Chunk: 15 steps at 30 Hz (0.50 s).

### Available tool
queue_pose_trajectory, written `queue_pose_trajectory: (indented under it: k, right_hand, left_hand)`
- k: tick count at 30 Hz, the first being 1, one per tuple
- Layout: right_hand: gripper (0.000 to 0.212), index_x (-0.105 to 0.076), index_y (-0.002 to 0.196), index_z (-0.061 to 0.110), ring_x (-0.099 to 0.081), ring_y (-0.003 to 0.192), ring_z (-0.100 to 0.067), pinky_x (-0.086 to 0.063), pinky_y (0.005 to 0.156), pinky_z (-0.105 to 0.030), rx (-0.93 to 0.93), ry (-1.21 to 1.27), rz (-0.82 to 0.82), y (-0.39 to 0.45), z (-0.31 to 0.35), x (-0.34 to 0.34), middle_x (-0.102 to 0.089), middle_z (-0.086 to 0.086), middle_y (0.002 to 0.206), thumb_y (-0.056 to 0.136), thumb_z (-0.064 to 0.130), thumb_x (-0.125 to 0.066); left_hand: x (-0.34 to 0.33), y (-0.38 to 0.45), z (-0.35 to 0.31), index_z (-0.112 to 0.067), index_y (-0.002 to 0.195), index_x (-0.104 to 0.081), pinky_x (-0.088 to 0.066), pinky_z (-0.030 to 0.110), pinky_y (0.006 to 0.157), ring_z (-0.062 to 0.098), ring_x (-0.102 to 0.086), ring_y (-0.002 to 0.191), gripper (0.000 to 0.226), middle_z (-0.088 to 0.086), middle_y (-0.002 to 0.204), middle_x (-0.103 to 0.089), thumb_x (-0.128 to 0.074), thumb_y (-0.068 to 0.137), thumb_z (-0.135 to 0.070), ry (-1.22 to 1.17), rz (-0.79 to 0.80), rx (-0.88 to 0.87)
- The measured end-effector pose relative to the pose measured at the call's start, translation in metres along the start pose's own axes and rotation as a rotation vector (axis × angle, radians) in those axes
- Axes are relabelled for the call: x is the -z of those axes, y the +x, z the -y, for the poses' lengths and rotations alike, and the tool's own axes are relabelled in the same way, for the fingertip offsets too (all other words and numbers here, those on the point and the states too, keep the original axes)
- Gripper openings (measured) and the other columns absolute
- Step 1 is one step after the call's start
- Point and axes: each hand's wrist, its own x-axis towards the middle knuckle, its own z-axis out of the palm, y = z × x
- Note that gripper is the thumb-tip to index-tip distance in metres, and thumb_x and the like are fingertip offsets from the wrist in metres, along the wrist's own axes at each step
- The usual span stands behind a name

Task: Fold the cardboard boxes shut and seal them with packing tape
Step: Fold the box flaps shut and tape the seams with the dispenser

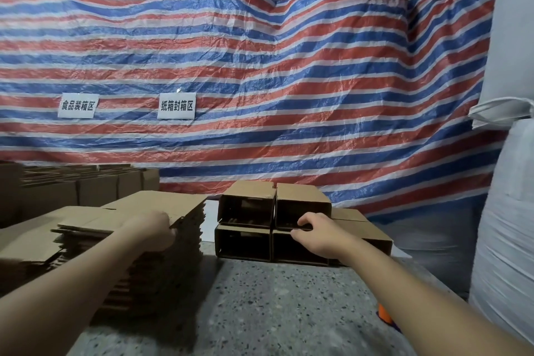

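Head cam: left hand (154, 230) gripped the flat carton stack (161, 240) at 9 o'clock, likely peeling one; right hand (315, 235), fingers curled, touched the assembled boxes (274, 222), holding nothing I could see.

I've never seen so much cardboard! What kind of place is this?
Probably a packing area in a warehouse or workshop. A tall stack of flattened boxes sits on the speckled table, opened boxes are piled up, and paper signs hang on a striped tarp.
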Motion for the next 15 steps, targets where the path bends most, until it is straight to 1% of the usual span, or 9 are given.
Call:
queue_pose_trajectory:
  k: [1,3,5,6,9,12,14,15]
  right_hand:
    - [0.055,-0.048,0.144,0.019,-0.047,0.126,-0.017,-0.036,0.092,-0.025,-0.001,0.002,0.004,0.0,0.0,-0.001,-0.039,-0.002,0.152,0.098,0.049,-0.056]
    - [0.054,-0.048,0.144,0.019,-0.047,0.129,-0.018,-0.037,0.093,-0.026,-0.003,0.006,0.01,0.0,0.002,-0.002,-0.04,-0.002,0.151,0.099,0.049,-0.055]
    - [0.054,-0.048,0.144,0.019,-0.047,0.13,-0.019,-0.039,0.097,-0.027,-0.004,0.011,0.011,0.001,0.004,-0.002,-0.04,-0.003,0.152,0.099,0.048,-0.055]
    - [0.054,-0.048,0.144,0.019,-0.048,0.131,-0.02,-0.04,0.097,-0.028,-0.004,0.014,0.009,0.002,0.005,-0.002,-0.041,-0.003,0.152,0.099,0.047,-0.055]
    - [0.053,-0.048,0.143,0.018,-0.048,0.131,-0.02,-0.038,0.095,-0.028,0.002,0.032,0.002,0.004,0.009,-0.001,-0.041,-0.004,0.152,0.099,0.046,-0.055]
    - [0.052,-0.049,0.143,0.018,-0.048,0.131,-0.02,-0.039,0.095,-0.028,0.004,0.064,-0.029,0.007,0.011,0.0,-0.044,-0.003,0.151,0.099,0.046,-0.055]
    - [0.05,-0.052,0.14,0.016,-0.051,0.127,-0.02,-0.04,0.093,-0.028,0.007,0.105,-0.066,0.007,0.014,0.0,-0.049,-0.003,0.146,0.1,0.046,-0.055]
    - [0.047,-0.054,0.136,0.016,-0.053,0.123,-0.019,-0.041,0.092,-0.028,0.013,0.148,-0.097,0.007,0.017,0.001,-0.053,-0.003,0.141,0.1,0.047,-0.054]
  left_hand:
    - [0.002,-0.002,-0.003,-0.014,0.113,-0.061,-0.049,0.028,0.074,0.017,-0.058,0.091,0.035,0.0,0.098,-0.059,-0.049,0.098,-0.043,-0.026,-0.048,-0.023]
    - [0.009,-0.007,-0.009,-0.014,0.097,-0.062,-0.044,0.028,0.064,0.016,-0.057,0.079,0.025,0.0,0.088,-0.058,-0.052,0.098,-0.037,-0.075,-0.204,-0.065]
    - [0.02,-0.015,-0.015,-0.019,0.082,-0.057,-0.038,0.028,0.055,0.014,-0.053,0.067,0.026,-0.001,0.077,-0.057,-0.053,0.098,-0.038,-0.084,-0.387,-0.094]
    - [0.025,-0.018,-0.017,-0.02,0.08,-0.056,-0.037,0.028,0.053,0.014,-0.052,0.063,0.027,-0.003,0.073,-0.056,-0.053,0.097,-0.041,-0.075,-0.473,-0.113]
    - [0.036,-0.028,-0.026,-0.019,0.084,-0.067,-0.033,0.026,0.051,0.017,-0.053,0.059,0.033,-0.003,0.073,-0.063,-0.059,0.093,-0.05,-0.107,-0.693,-0.206]
    - [0.049,-0.04,-0.037,-0.02,0.078,-0.071,-0.03,0.025,0.049,0.018,-0.052,0.055,0.037,-0.002,0.068,-0.066,-0.064,0.087,-0.055,-0.354,-0.9,-0.268]
    - [0.063,-0.048,-0.046,-0.017,0.079,-0.075,-0.034,0.026,0.05,0.021,-0.054,0.055,0.039,0.002,0.067,-0.069,-0.067,0.086,-0.055,-0.514,-1.012,-0.302]
    - [0.072,-0.051,-0.052,-0.016,0.081,-0.076,-0.038,0.029,0.052,0.024,-0.058,0.057,0.039,0.004,0.07,-0.071,-0.066,0.086,-0.053,-0.576,-1.037,-0.314]
